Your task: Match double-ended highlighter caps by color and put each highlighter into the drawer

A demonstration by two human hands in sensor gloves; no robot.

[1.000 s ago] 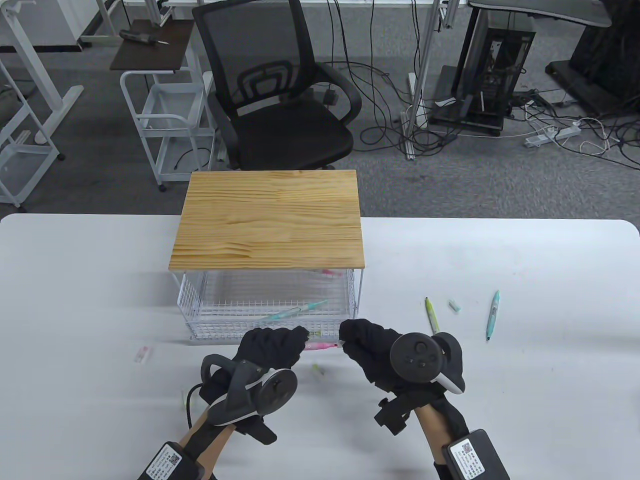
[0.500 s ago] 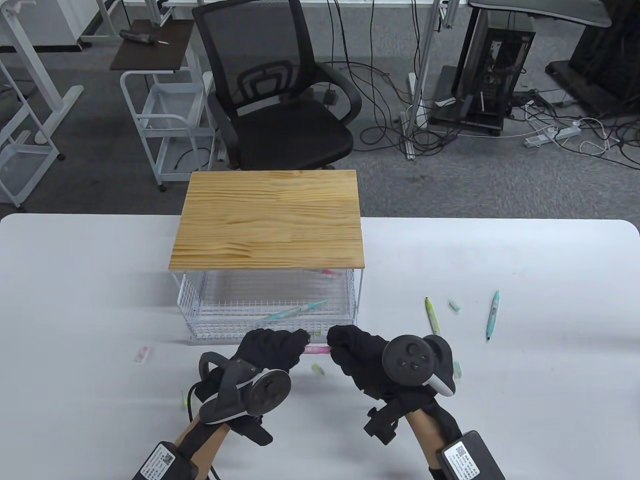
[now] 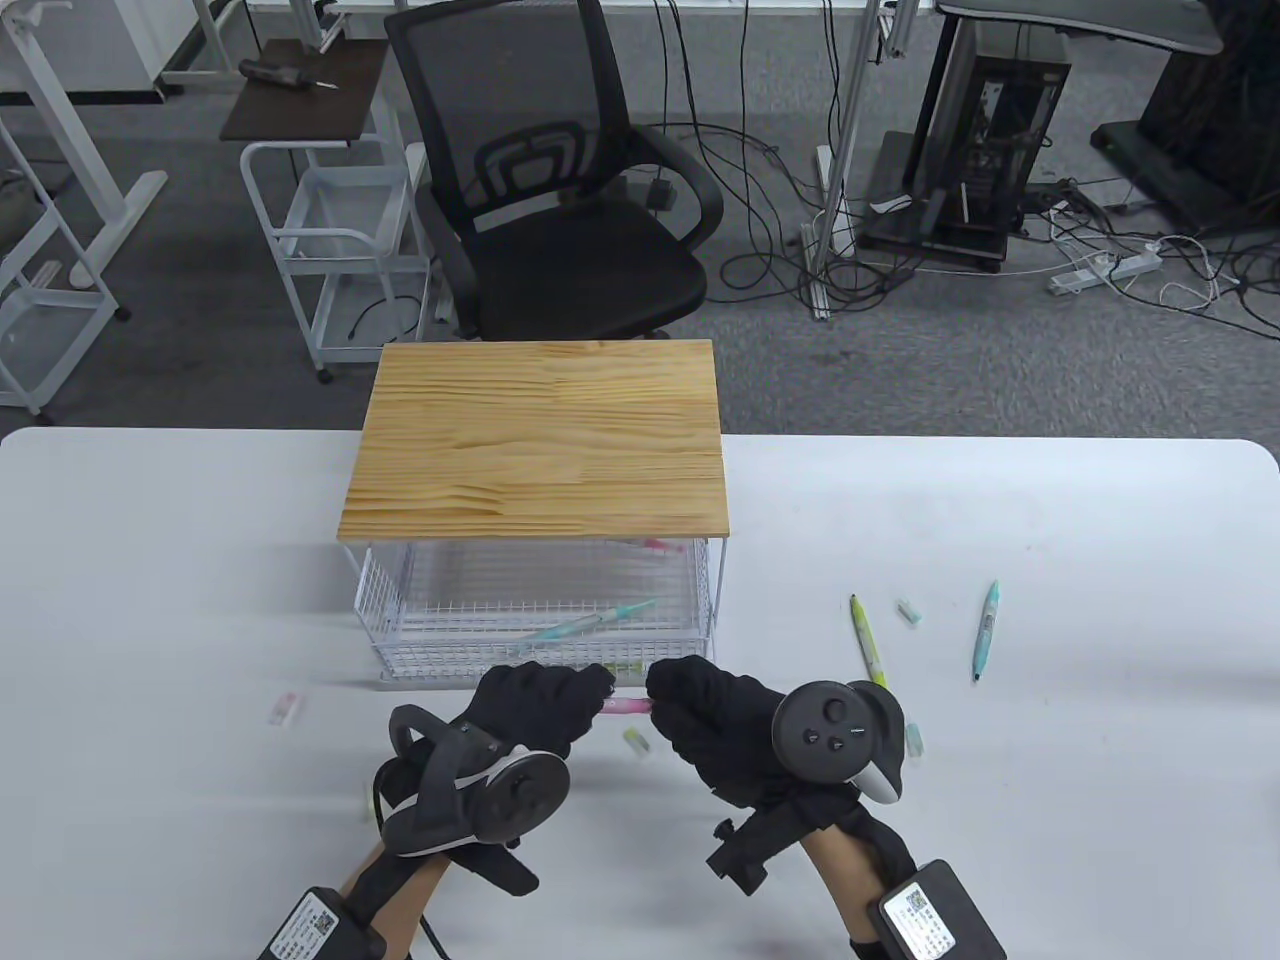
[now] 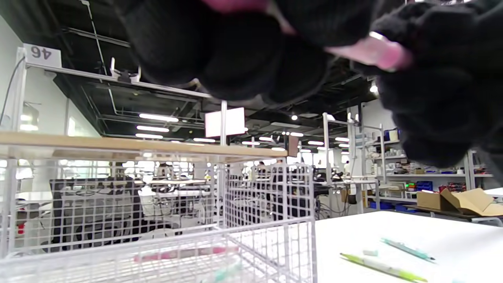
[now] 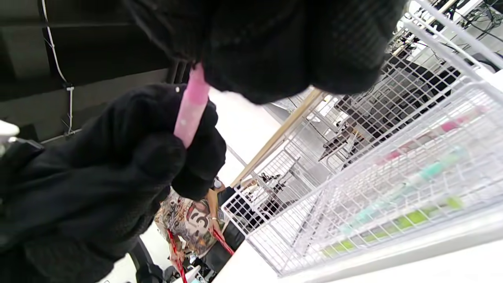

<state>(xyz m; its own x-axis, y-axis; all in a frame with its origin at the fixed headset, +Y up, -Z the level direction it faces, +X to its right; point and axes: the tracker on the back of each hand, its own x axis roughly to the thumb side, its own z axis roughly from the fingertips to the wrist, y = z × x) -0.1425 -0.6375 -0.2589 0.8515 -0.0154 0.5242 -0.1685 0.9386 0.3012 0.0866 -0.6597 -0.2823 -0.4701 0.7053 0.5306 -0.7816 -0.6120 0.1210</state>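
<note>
Together, the left hand (image 3: 540, 700) and right hand (image 3: 705, 715) pinch opposite ends of a pink highlighter (image 3: 627, 706), held above the worktop (image 3: 1050, 800) just before the wire drawer (image 3: 400, 655). A sign (image 4: 42, 54) in the left wrist view reads "46".

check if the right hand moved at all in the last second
Yes. The right hand slid toward the left hand along the pink highlighter, its fingertips now nearer the middle of the wire drawer.
</note>
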